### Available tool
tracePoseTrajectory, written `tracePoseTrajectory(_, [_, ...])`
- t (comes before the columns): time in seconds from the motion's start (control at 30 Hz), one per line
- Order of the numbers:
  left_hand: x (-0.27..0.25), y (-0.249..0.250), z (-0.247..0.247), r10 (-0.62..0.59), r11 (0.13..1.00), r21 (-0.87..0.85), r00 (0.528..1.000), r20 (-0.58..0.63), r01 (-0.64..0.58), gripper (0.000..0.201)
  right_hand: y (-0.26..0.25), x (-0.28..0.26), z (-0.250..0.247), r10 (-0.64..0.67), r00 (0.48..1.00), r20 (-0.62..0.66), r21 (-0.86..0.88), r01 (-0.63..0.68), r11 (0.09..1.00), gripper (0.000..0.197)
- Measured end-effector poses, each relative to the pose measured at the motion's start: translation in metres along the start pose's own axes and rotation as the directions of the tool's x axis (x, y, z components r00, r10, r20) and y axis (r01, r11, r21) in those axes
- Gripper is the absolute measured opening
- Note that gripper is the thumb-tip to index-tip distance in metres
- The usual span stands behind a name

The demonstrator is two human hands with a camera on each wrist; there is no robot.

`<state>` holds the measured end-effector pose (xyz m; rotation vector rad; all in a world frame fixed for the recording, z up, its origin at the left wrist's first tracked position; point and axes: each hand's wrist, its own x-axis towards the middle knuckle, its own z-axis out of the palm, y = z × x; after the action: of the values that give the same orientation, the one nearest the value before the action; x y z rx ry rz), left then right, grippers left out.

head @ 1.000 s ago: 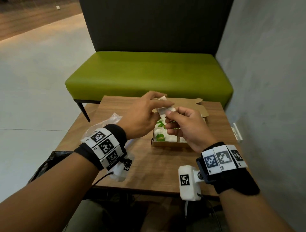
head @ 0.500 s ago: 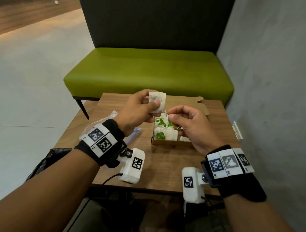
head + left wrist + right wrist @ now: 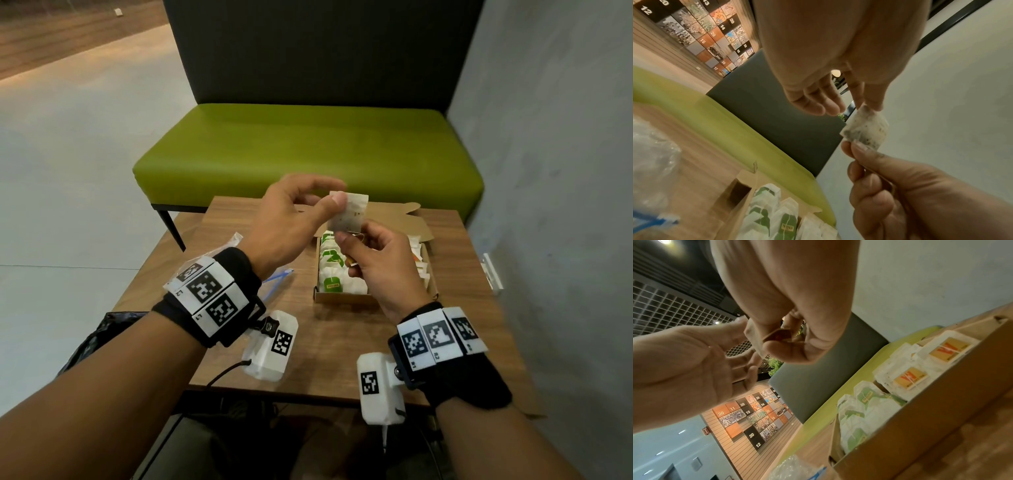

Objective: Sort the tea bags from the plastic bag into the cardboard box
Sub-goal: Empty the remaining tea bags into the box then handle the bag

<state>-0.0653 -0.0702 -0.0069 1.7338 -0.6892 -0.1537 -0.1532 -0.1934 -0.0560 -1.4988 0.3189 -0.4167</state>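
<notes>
1. The wooden table (image 3: 342, 342) holds the work. The cardboard box (image 3: 339, 297) sits open toward the far right of it. The plastic bag (image 3: 236, 240) lies flat on the left, partly hidden behind the left wrist.

2. In the box, tea bags with green tags (image 3: 331, 274) stand in a row on the left side. Tea bags with orange tags (image 3: 910, 378) are on the right side.

3. A second ago both hands were low, just over the box. Now they are higher, and the one tea bag (image 3: 349, 212) between them hangs in the air above the box's far left part. I think the person is looking at it to pick its side.

4. The left hand (image 3: 291, 219) pinches the top of this tea bag with thumb and finger. Its other fingers are loosely stretched out.

5. The right hand (image 3: 376, 260) is curled. It pinches the bottom corner of the tea bag and seems to hold a small orange tag (image 3: 780, 335) too.

6. The tea bag is a small white paper square, thin and soft, with dark specks of tea showing through.
</notes>
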Motion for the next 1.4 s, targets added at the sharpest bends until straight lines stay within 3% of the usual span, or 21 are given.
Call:
tracePoseTrajectory(0.17, [0.003,0.003,-0.003,-0.003,0.993,0.121,1.000,0.029,0.000,0.015,0.003,0.001,-0.001,0.013,1.000,0.003,0.000,-0.013,1.000,0.012])
tracePoseTrajectory(0.33, [0.003,-0.001,0.000,-0.017,0.991,0.131,0.999,0.032,0.013,0.017,0.005,0.002,-0.004,0.018,1.000,0.019,-0.013,-0.018,1.000,0.014])
tracePoseTrajectory(0.7, [0.006,-0.005,0.001,0.084,0.968,0.232,0.995,0.048,-0.093,0.018,0.000,0.005,-0.008,0.015,1.000,0.014,-0.003,-0.015,1.000,0.006])
tracePoseTrajectory(0.77, [0.007,-0.006,0.002,0.062,0.959,0.270,0.995,0.078,-0.081,0.023,-0.002,0.005,-0.009,0.013,1.000,0.015,-0.008,-0.013,1.000,0.007])
tracePoseTrajectory(0.83, [0.009,-0.008,0.003,0.032,0.958,0.282,0.995,0.095,-0.057,0.014,-0.002,0.005,-0.009,0.018,1.000,0.009,-0.015,-0.018,1.000,0.011])
tracePoseTrajectory(0.97, [0.013,-0.013,0.002,-0.003,0.964,0.265,1.000,-0.013,0.006,0.015,-0.003,0.003,-0.014,0.060,0.998,-0.006,-0.038,-0.060,0.997,0.026])
tracePoseTrajectory(1.07, [0.015,-0.015,-0.002,0.053,0.919,0.391,0.998,-0.023,-0.040,0.019,-0.009,-0.001,-0.019,0.051,0.997,0.053,-0.118,-0.045,0.992,0.027])
tracePoseTrajectory(1.2, [0.012,-0.016,-0.003,0.110,0.848,0.520,0.994,0.021,-0.105,0.024,-0.022,-0.002,-0.021,0.010,0.994,0.109,-0.233,0.016,0.972,0.024])
tracePoseTrajectory(1.4, [0.007,-0.022,0.001,0.060,0.864,0.474,0.970,0.236,-0.168,0.022,-0.033,0.003,-0.019,-0.031,0.988,0.152,-0.263,0.071,0.962,0.018])
